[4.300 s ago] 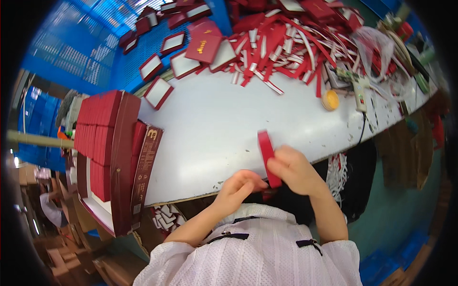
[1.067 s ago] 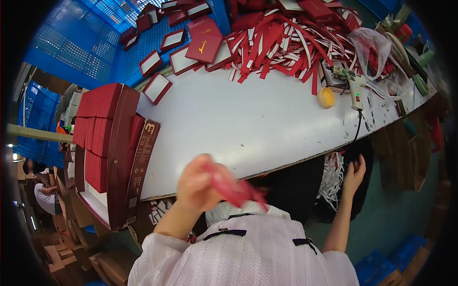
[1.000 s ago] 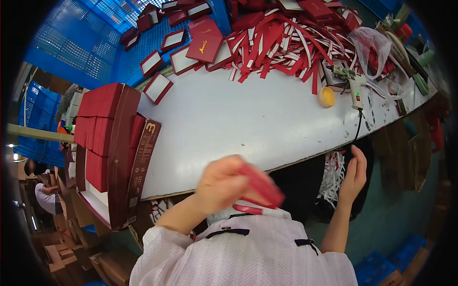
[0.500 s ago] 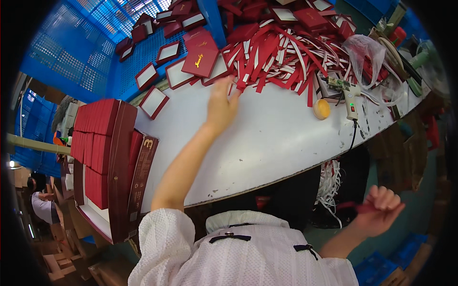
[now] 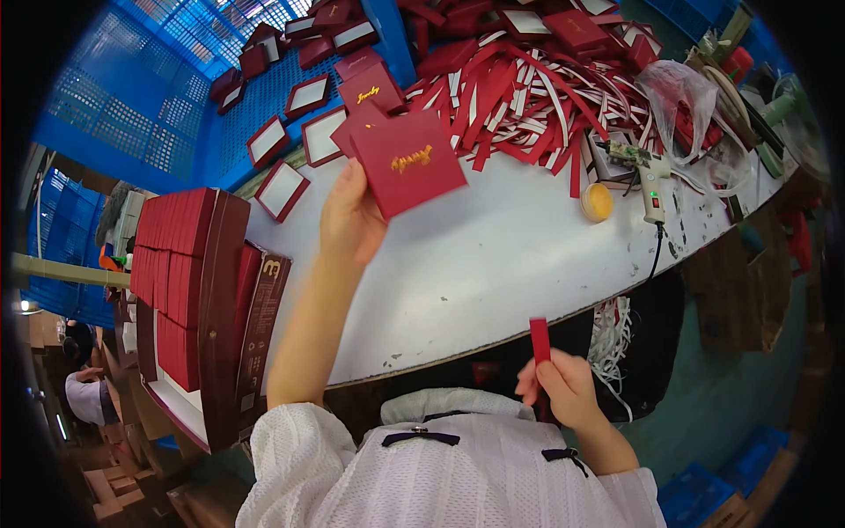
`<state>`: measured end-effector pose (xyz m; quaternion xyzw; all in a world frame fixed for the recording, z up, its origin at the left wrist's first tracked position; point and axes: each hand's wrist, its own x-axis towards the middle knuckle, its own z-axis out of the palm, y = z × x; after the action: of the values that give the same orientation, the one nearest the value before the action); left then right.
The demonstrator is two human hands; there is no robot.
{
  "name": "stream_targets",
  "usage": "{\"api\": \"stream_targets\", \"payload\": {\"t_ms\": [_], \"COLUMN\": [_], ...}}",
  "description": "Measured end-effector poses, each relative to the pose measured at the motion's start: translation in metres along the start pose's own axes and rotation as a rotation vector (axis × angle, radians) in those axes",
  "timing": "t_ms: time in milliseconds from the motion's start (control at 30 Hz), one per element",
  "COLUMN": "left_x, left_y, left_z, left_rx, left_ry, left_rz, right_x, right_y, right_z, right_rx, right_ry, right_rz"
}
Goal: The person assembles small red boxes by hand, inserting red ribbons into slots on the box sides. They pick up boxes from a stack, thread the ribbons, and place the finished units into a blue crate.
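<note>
My left hand [image 5: 346, 224] grips a square red gift box [image 5: 418, 185] by its left edge, above the white table [image 5: 458, 264]. Gold lettering is on the face turned up; its underside is hidden. Nearer my body, past the table's front edge, my right hand [image 5: 570, 387] is closed on a narrow red strip [image 5: 540, 339], which sticks up between thumb and fingers. A big heap of red strips with white backs [image 5: 519, 110] covers the far middle of the table. Behind the held box lie more lettered red boxes [image 5: 368, 88] and a white-lined box part [image 5: 283, 189].
A glue gun [image 5: 651, 185] with a black cord lies at the right beside a round yellow tub [image 5: 596, 202]. Upright at the left, a dark red carton [image 5: 220, 308] holds stacked red boxes. A blue perforated crate [image 5: 238, 132] stands behind. Another person [image 5: 85, 396] is far left.
My left hand has left the edge of the strip heap, moving left and nearer, and now holds a gift box. My right hand has swung left toward my body, bringing the red strip.
</note>
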<state>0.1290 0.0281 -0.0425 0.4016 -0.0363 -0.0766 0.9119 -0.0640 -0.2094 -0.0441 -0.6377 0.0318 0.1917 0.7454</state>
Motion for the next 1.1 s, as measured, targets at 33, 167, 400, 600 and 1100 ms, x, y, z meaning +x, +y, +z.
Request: {"api": "stream_targets", "payload": {"t_ms": [33,167,400,600,1100], "left_x": [-0.011,-0.056,-0.103,-0.108,-0.129], "left_y": [-0.004,-0.024,-0.046,-0.056,-0.066], "left_z": [0.009,0.033,0.045,0.026,0.074], "left_rx": [-0.088,-0.362,-0.430,-0.324,0.147], "left_ry": [-0.014,-0.081,-0.306,-0.542,-0.270], "left_rz": [-0.046,-0.252,-0.573,-0.591,-0.038], "right_x": [0.006,0.032,0.032,0.035,0.016], "right_y": [-0.003,-0.022,-0.029,0.002,-0.033], "right_z": [0.001,0.002,-0.006,-0.024,0.013], "right_rx": [0.024,0.194,0.153,-0.110,-0.515], "right_ry": [0.000,0.262,0.159,0.389,0.160], "right_rz": [-0.023,-0.198,-0.271,-0.186,-0.577]}}
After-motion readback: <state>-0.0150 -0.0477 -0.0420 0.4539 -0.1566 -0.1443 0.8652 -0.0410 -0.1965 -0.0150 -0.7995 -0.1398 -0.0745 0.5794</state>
